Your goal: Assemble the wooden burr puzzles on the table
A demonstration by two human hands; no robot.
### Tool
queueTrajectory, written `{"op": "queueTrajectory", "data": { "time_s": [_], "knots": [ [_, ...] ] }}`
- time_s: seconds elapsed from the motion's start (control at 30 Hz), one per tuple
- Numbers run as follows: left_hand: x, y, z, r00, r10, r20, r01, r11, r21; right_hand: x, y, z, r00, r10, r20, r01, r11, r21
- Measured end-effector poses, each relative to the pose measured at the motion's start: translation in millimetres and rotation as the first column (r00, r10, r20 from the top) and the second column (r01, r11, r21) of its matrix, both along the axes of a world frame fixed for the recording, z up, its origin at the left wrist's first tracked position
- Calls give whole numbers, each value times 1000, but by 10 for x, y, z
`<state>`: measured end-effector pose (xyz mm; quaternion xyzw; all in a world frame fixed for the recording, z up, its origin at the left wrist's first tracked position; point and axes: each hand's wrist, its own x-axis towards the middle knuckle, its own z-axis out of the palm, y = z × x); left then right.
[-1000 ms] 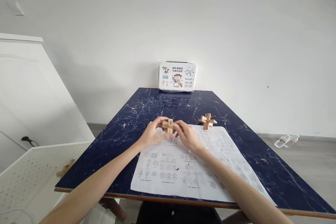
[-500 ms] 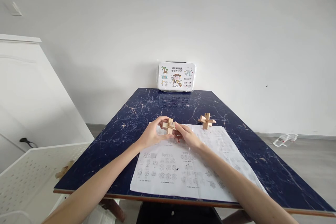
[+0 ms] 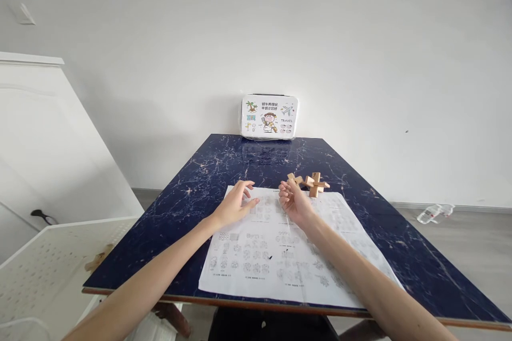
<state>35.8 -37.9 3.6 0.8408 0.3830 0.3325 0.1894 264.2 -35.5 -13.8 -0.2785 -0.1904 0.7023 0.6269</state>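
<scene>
My left hand (image 3: 235, 205) rests over the left part of a printed paper sheet (image 3: 256, 282), its fingers loosely bent and apart, holding nothing. My right hand (image 3: 296, 203) is turned with curled fingers at the sheet's far edge. Just beyond its fingertips and thumb shows a small wooden interlocking puzzle (image 3: 295, 178), tilted and partly covered by the hand; the exact grip is hidden. To its right, very close, stands a second wooden interlocking puzzle (image 3: 316, 185) made of crossed bars, with a numeral on its upright bar.
The table (image 3: 192, 181) has a dark blue marbled top. A white case (image 3: 269, 117) with cartoon prints stands at its far edge by the wall. A white perforated basket (image 3: 48, 261) is at left, beside a white cabinet (image 3: 44, 144). Clear plastic bottles (image 3: 434, 214) lie on the floor at right.
The wooden puzzle left the grasp of both hands and moved right with my right hand, beside the second puzzle. My right hand turned over; my left hand stayed, now without it.
</scene>
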Motion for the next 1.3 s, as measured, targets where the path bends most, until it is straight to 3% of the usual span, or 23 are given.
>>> {"op": "queueTrajectory", "data": {
  "time_s": [0.17, 0.3, 0.47, 1.3],
  "knots": [
    [18, -90, 117, 980, -120, -156, 140, 982, 126, -115, -136, 114, 969, 173, 179, -188, 980, 67],
    [32, -133, 197, 946, -195, -259, 249, 949, 194, -168, -233, 192, 909, 220, 355, -279, 952, 123],
    [15, -150, 201, 933, -169, -319, 245, 945, 216, -167, -272, 237, 860, 238, 452, -327, 936, 129],
    [-22, -112, 137, 895, -157, -418, 264, 942, 209, -183, -238, 181, 827, 255, 501, -373, 916, 149]
  ]
}}
